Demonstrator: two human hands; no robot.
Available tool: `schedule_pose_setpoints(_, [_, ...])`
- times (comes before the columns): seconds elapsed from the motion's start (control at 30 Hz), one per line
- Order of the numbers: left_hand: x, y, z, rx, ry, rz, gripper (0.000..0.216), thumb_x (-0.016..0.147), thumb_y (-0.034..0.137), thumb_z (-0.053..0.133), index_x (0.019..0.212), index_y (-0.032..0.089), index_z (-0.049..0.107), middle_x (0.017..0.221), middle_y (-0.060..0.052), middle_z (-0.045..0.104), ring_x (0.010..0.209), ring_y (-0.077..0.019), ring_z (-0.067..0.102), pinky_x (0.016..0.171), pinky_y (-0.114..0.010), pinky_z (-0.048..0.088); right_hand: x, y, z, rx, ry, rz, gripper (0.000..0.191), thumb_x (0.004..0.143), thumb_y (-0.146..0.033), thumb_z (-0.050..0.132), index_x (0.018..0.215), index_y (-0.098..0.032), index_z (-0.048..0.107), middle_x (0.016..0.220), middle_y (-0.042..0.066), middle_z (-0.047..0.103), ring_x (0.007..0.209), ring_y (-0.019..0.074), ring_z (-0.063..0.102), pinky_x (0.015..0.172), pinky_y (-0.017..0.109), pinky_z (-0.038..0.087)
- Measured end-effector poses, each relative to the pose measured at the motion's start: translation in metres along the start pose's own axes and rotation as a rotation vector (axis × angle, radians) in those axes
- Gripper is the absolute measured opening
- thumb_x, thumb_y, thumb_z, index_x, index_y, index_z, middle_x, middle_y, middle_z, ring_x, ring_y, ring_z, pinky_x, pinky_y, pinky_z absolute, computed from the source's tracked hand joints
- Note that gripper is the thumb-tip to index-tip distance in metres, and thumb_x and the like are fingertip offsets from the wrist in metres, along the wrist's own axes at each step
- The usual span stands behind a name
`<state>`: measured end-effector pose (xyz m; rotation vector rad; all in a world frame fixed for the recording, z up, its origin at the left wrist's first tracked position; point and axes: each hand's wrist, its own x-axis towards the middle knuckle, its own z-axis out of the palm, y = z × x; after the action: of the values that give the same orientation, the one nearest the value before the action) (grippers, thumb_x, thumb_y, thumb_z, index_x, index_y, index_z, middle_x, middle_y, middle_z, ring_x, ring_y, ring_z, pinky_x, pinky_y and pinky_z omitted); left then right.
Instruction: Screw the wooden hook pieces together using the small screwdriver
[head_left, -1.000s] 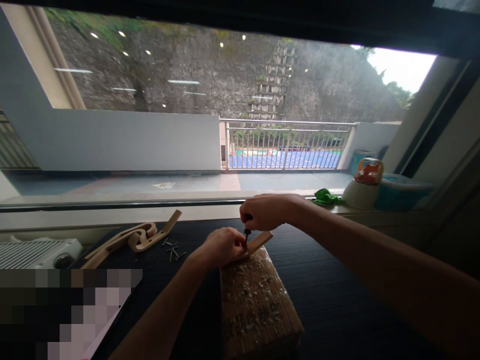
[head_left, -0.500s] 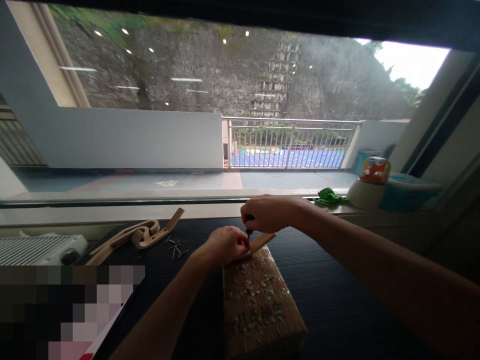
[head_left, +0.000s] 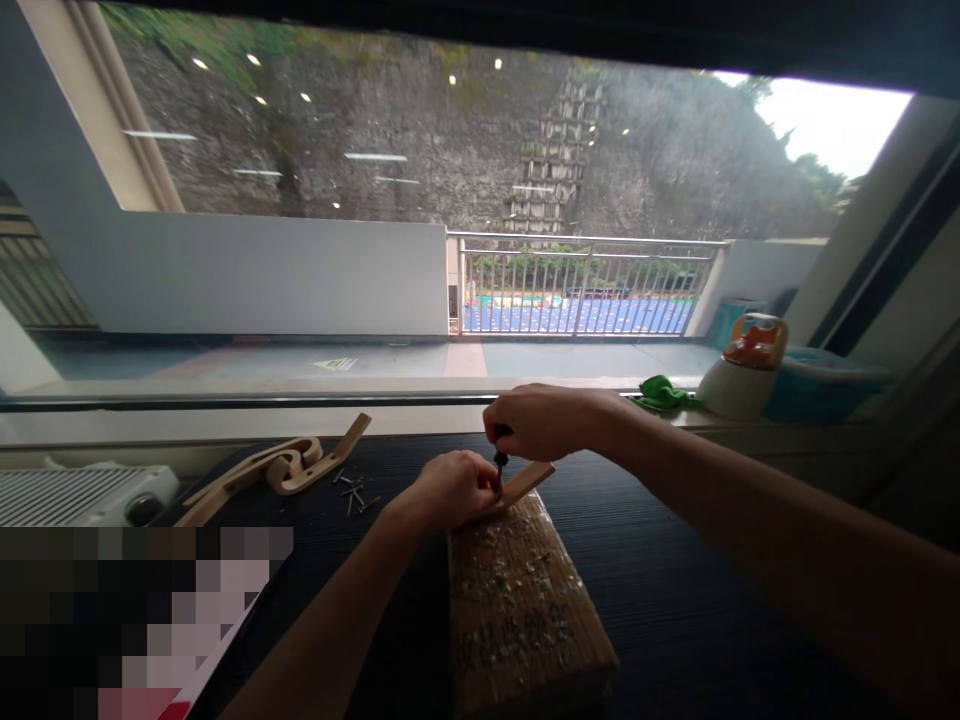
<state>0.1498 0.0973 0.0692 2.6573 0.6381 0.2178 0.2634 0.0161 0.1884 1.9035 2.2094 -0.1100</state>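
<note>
My right hand (head_left: 541, 422) is closed round the black handle of a small screwdriver (head_left: 498, 463), held upright with its tip down on a curved wooden piece (head_left: 527, 482). My left hand (head_left: 452, 489) is closed over that wooden piece and presses it onto a brown cardboard-wrapped block (head_left: 521, 600) on the dark table (head_left: 675, 590). Pale chips lie scattered on the block's top. The screwdriver's tip is hidden between my fingers.
More curved wooden pieces (head_left: 277, 468) and several loose screws (head_left: 354, 493) lie to the left. A white ribbed device (head_left: 82, 495) sits at the far left. On the window sill stand a white and orange container (head_left: 739, 368) and a green cloth (head_left: 661, 392).
Both hands stay in place on the wooden piece and the screwdriver. The view has shifted slightly, nothing else has moved.
</note>
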Motion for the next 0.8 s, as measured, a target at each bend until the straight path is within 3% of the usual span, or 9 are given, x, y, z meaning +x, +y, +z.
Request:
schedule_pose_setpoints(0.27, [-0.001,0.002,-0.002,-0.003,-0.022,-0.010,0.023,0.072,0.027,0.052,0.081,0.023,0.073,0.081,-0.001,0.073,0.074,-0.0170,0.064,0.066,-0.023,0.043,-0.004,0.002,-0.005,0.006,-0.030,0.017,0.030,0.077,-0.025,0.051,0.100,-0.015,0.066,0.087,0.007,0.066,0.068,0.0152,0.052,0.054,0.027,0.035])
schedule_pose_setpoints(0.43, [0.001,-0.001,0.000,0.000,-0.022,0.001,0.024,0.071,0.027,0.052,0.081,0.023,0.073,0.081,-0.002,0.072,0.073,-0.0171,0.063,0.063,-0.023,0.041,-0.007,-0.006,-0.013,0.016,-0.075,-0.001,0.029,0.076,-0.017,0.051,0.101,-0.016,0.067,0.088,0.005,0.066,0.068,0.0134,0.052,0.055,0.026,0.036])
schedule_pose_setpoints(0.6, [0.000,-0.002,0.000,-0.054,-0.021,0.022,0.023,0.071,0.027,0.052,0.079,0.021,0.073,0.078,-0.002,0.070,0.071,-0.0165,0.060,0.062,-0.022,0.040,0.001,-0.009,-0.005,-0.054,-0.057,0.036,0.030,0.077,-0.014,0.051,0.102,-0.015,0.067,0.091,0.008,0.067,0.077,0.0167,0.055,0.058,0.027,0.036])
schedule_pose_setpoints(0.7, [-0.002,-0.004,-0.007,-0.142,-0.075,0.027,0.026,0.074,0.028,0.049,0.080,0.018,0.072,0.074,-0.002,0.069,0.069,-0.0161,0.058,0.060,-0.023,0.039,0.001,-0.008,-0.001,-0.058,-0.025,0.043,0.029,0.078,-0.014,0.050,0.101,-0.014,0.066,0.093,0.010,0.067,0.079,0.0180,0.056,0.057,0.027,0.036])
schedule_pose_setpoints(0.8, [-0.004,-0.008,-0.015,-0.306,-0.159,-0.018,0.032,0.077,0.031,0.046,0.092,0.015,0.070,0.081,-0.003,0.069,0.071,-0.0157,0.058,0.060,-0.022,0.040,0.000,-0.006,-0.001,-0.052,-0.020,0.052,0.027,0.079,-0.016,0.049,0.099,-0.014,0.066,0.092,0.010,0.067,0.078,0.0183,0.056,0.056,0.027,0.037])
